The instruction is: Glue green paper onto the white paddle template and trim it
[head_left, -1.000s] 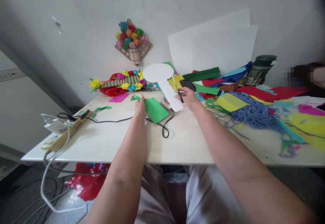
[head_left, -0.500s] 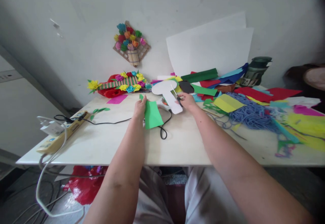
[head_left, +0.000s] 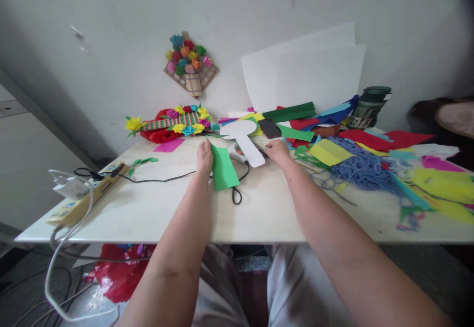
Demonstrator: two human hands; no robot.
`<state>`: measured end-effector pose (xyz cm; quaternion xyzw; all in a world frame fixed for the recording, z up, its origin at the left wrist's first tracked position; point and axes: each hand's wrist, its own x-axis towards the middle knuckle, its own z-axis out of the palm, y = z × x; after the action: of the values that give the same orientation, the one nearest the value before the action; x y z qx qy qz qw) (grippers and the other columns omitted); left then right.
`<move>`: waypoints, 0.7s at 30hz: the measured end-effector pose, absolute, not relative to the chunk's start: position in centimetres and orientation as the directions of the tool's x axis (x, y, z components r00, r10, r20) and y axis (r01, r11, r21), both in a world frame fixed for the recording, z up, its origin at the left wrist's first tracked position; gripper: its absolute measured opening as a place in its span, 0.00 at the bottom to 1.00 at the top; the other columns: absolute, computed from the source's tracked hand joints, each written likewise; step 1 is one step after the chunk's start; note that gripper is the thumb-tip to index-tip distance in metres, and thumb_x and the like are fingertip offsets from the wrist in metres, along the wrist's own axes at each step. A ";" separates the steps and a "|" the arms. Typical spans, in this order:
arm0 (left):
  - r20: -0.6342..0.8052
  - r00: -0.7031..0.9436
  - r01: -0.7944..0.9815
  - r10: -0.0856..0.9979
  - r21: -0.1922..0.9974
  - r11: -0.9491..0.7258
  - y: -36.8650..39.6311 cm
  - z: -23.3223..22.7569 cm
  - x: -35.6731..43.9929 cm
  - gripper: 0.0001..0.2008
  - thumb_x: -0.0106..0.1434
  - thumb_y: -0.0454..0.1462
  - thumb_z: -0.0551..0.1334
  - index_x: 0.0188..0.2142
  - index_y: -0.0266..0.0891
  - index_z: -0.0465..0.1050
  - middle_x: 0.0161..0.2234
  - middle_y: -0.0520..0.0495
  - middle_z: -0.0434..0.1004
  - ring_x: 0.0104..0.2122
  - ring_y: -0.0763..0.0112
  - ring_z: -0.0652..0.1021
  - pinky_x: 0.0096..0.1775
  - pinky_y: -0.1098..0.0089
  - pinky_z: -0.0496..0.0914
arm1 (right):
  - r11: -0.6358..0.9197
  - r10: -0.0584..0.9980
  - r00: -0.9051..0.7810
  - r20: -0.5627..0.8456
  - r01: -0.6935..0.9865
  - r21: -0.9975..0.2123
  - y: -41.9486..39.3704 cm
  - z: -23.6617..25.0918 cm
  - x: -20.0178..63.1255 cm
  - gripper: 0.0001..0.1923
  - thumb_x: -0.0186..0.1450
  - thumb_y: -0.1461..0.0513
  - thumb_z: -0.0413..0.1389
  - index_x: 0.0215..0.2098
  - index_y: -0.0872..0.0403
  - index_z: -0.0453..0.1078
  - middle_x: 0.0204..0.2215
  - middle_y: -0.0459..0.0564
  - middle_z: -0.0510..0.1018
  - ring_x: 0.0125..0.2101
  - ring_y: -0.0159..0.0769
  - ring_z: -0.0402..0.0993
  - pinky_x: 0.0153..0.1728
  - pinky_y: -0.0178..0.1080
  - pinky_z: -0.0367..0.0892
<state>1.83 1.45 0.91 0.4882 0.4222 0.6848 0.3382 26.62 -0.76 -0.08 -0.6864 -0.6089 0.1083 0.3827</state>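
Observation:
On the left of the middle, my left hand (head_left: 205, 157) is closed on a bright green sheet of paper (head_left: 225, 169), which hangs from it over the table. My right hand (head_left: 277, 151) is low by the table with its fingers curled together. A dark bit of the scissors (head_left: 262, 154) shows at its fingertips, and their blades are hidden. Between my hands lies a white paper cut-out (head_left: 253, 153) with a rounded head and a long stem. Partly under it is a grey-white corded tool (head_left: 237, 154) with an orange part.
A black phone (head_left: 270, 129) lies behind my right hand. Coloured papers, a blue yarn heap (head_left: 365, 169) and a dark green jar (head_left: 369, 107) crowd the right side. A power strip (head_left: 87, 196) with cables sits at left. A paper-flower craft (head_left: 177, 122) stands at the back.
My right hand has lowered the scissors beside the white cut-out, and the blade that showed over it is out of sight. The green paper stays in my left hand, shifted slightly.

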 end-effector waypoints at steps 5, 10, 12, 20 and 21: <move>0.433 -0.325 0.000 0.841 0.889 -0.458 1.5 0.9 1.8 0.17 0.60 0.39 0.57 0.18 0.38 0.57 0.18 0.55 0.51 0.21 0.76 0.56 0.24 0.76 0.53 | -0.108 0.868 0.346 0.357 0.832 -0.545 -1.9 1.3 25.5 0.10 0.56 0.61 0.54 0.29 0.56 0.75 0.34 0.60 0.77 0.37 0.47 0.73 0.34 0.41 0.64; 0.460 -0.332 0.085 0.824 0.884 -0.459 1.4 1.1 1.9 0.17 0.61 0.39 0.56 0.18 0.39 0.54 0.18 0.56 0.49 0.20 0.76 0.55 0.24 0.73 0.51 | 0.171 0.935 0.169 0.312 0.557 -0.813 -3.3 3.4 23.0 0.21 0.60 0.50 0.49 0.25 0.58 0.71 0.24 0.53 0.77 0.16 0.28 0.64 0.17 0.32 0.57; 0.494 -0.323 0.165 0.808 0.870 -0.466 1.5 1.2 2.0 0.18 0.63 0.41 0.54 0.19 0.39 0.53 0.18 0.56 0.49 0.20 0.76 0.56 0.25 0.72 0.52 | 0.226 0.972 -0.032 0.232 0.393 -0.891 -4.0 3.9 21.6 0.21 0.60 0.49 0.49 0.27 0.59 0.70 0.20 0.50 0.75 0.10 0.22 0.54 0.12 0.30 0.50; 0.563 -0.328 0.241 0.758 0.826 -0.509 1.6 1.2 2.2 0.19 0.62 0.47 0.51 0.20 0.40 0.51 0.17 0.57 0.49 0.18 0.77 0.56 0.22 0.73 0.52 | 0.335 0.925 -0.333 0.181 0.494 -0.802 -5.3 3.7 18.0 0.17 0.51 0.60 0.60 0.12 0.57 0.58 0.09 0.36 0.57 0.13 0.20 0.51 0.16 0.29 0.48; 0.547 -0.325 0.211 0.772 0.837 -0.504 1.4 1.3 2.3 0.19 0.61 0.49 0.51 0.20 0.40 0.52 0.16 0.57 0.50 0.17 0.78 0.57 0.21 0.74 0.52 | 0.307 0.941 -0.286 0.181 0.497 -0.811 -5.1 3.6 17.9 0.17 0.51 0.61 0.59 0.12 0.56 0.57 0.07 0.36 0.56 0.12 0.21 0.52 0.16 0.29 0.48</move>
<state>2.30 1.42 1.30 0.5430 0.4528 0.6762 0.2072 17.91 -5.13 3.58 -0.4906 -0.7330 0.3252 0.3410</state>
